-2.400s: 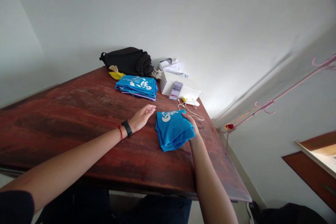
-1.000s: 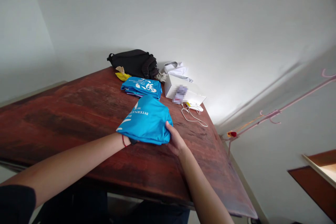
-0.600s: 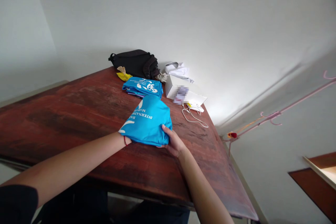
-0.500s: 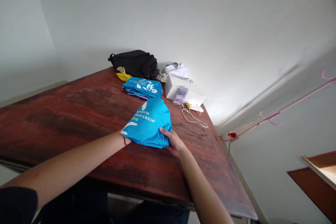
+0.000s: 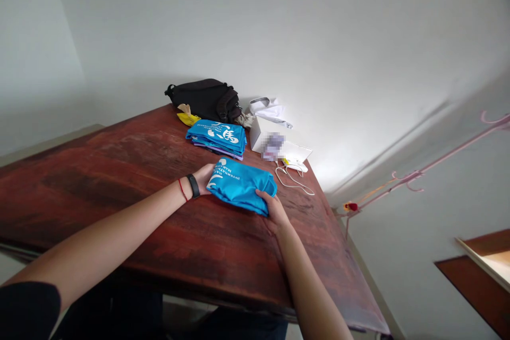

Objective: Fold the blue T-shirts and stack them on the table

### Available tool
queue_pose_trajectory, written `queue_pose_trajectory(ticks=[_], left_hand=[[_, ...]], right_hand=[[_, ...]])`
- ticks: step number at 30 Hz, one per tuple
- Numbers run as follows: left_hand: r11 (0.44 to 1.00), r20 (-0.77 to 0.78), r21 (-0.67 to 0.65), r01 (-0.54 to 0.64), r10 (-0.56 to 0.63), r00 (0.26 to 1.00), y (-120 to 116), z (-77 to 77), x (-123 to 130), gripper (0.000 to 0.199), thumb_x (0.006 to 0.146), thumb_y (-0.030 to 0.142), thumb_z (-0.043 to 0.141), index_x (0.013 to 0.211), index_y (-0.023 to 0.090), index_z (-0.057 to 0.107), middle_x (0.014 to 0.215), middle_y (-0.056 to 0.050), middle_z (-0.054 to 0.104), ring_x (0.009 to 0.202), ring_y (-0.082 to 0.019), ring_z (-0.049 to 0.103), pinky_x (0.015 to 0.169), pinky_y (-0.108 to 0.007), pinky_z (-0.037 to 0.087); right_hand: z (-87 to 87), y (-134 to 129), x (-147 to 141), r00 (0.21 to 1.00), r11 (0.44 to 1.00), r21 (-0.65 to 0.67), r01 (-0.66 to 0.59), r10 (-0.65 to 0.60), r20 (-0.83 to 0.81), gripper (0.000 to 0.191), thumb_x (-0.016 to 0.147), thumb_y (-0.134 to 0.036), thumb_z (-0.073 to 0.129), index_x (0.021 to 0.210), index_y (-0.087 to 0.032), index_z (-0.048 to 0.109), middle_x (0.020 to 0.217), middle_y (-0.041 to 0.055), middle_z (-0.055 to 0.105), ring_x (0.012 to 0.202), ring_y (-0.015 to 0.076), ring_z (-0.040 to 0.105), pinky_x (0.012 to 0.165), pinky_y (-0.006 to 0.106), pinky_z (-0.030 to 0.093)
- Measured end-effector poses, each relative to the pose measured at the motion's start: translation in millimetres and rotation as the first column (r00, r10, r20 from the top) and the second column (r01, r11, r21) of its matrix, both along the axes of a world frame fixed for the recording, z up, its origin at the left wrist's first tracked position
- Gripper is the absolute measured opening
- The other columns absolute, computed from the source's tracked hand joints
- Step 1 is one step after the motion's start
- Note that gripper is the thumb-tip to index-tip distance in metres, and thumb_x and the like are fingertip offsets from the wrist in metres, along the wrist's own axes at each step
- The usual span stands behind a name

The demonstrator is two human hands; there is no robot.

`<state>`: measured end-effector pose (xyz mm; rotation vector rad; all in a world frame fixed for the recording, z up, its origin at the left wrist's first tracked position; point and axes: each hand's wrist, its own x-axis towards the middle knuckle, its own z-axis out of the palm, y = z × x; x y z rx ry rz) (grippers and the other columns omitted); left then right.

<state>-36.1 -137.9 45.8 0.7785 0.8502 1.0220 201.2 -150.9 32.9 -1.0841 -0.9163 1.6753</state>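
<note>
A folded blue T-shirt [image 5: 242, 188] with white lettering is held between my two hands, over the middle of the table. My left hand [image 5: 205, 178], with a black band and a red string at the wrist, grips its left edge; the fingers are mostly hidden by the cloth. At the right end, my right hand [image 5: 274, 210] pinches the cloth with the thumb on top and the other fingers underneath. Just beyond lies a stack of folded clothes [image 5: 219, 135], a blue printed one on top and a purple layer low down.
The dark red wooden table [image 5: 119, 170] stands against the wall. At its back are a black bag [image 5: 201, 98], a yellow item [image 5: 187, 118], a white box [image 5: 258, 135], white cloth [image 5: 271, 109] and a white cable [image 5: 295, 186]. A pink rack [image 5: 438, 164] stands to the right.
The T-shirt has become flatter and narrower and shifted slightly right. My left hand, earlier inside or under the cloth, now shows at its left edge. My right hand has moved a little right.
</note>
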Motion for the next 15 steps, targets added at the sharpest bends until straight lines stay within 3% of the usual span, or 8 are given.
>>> queue_pose_trajectory(ticks=[2, 4, 7, 9, 11, 15], left_hand=[[0.99, 0.099, -0.114, 0.082, -0.071, 0.993, 2.7, -2.4, -2.8, 0.053, 0.097, 0.056, 0.046, 0.111, 0.01, 0.067, 0.1, -0.012, 0.076, 0.104, -0.035, 0.069, 0.09, -0.047, 0.056], [0.972, 0.149, -0.17, 0.159, -0.134, 0.98, 2.9, -5.0, -2.9, 0.051, 0.092, 0.059, 0.055, 0.111, 0.014, 0.068, 0.102, -0.013, 0.077, 0.104, -0.034, 0.07, 0.091, -0.046, 0.057], [0.971, 0.094, -0.145, 0.188, -0.175, 0.98, -0.8, -7.7, 1.4, 0.046, 0.078, 0.038, 0.08, 0.116, 0.017, 0.065, 0.108, -0.012, 0.076, 0.103, -0.03, 0.071, 0.093, -0.041, 0.057], [0.993, -0.013, -0.065, 0.097, -0.098, 0.995, -4.4, -7.9, 5.2, 0.063, 0.068, 0.024, 0.088, 0.124, 0.019, 0.06, 0.112, -0.011, 0.075, 0.102, -0.03, 0.072, 0.091, -0.041, 0.057], [0.999, -0.117, 0.048, -0.025, 0.031, 0.993, -7.2, -6.6, 7.8, 0.076, 0.064, 0.022, 0.09, 0.132, 0.022, 0.055, 0.118, -0.011, 0.073, 0.105, -0.031, 0.07, 0.091, -0.044, 0.057], [0.939, -0.35, 0.321, -0.119, 0.234, 0.907, -5.9, 0.5, 4.5, 0.079, 0.068, 0.029, 0.086, 0.139, 0.022, 0.051, 0.131, -0.012, 0.066, 0.119, -0.033, 0.063, 0.101, -0.047, 0.052]], right_hand=[[2.8, 3.1, 5.0, 1.0, 1.0, -0.02, 0.009, -0.009, 0.025, 0.049, 0.069, -0.023, 0.081, 0.115, -0.016, 0.066, 0.097, 0.0072, 0.079, 0.075, 0.0248, 0.075, 0.058, 0.031, 0.061], [4.1, 5.3, 8.4, 0.999, 0.999, -0.04, -0.006, 0.008, 0.04, 0.047, 0.07, -0.025, 0.081, 0.113, -0.016, 0.067, 0.091, 0.0069, 0.079, 0.069, 0.0237, 0.074, 0.052, 0.029, 0.058], [2.1, 8.2, 10.9, 0.999, 0.999, -0.035, -0.021, 0.023, 0.039, 0.046, 0.069, -0.027, 0.081, 0.11, -0.016, 0.067, 0.089, 0.0069, 0.079, 0.067, 0.0231, 0.073, 0.05, 0.029, 0.058], [-1.3, 10.5, 11.8, 0.999, 1.0, -0.02, -0.01, 0.011, 0.042, 0.045, 0.068, -0.027, 0.082, 0.109, -0.017, 0.067, 0.091, 0.0065, 0.078, 0.071, 0.0238, 0.074, 0.056, 0.031, 0.06], [-5.4, 12.9, 12.5, 0.998, 1.0, -0.001, -0.003, 0.003, 0.062, 0.045, 0.068, -0.027, 0.081, 0.109, -0.018, 0.067, 0.092, 0.0056, 0.078, 0.075, 0.0244, 0.074, 0.061, 0.033, 0.062], [-10.9, 17.2, 11.0, 0.995, 1.0, -0.002, -0.004, 0.004, 0.103, 0.045, 0.067, -0.031, 0.082, 0.108, -0.019, 0.067, 0.092, 0.0058, 0.078, 0.079, 0.0267, 0.075, 0.063, 0.036, 0.062]])
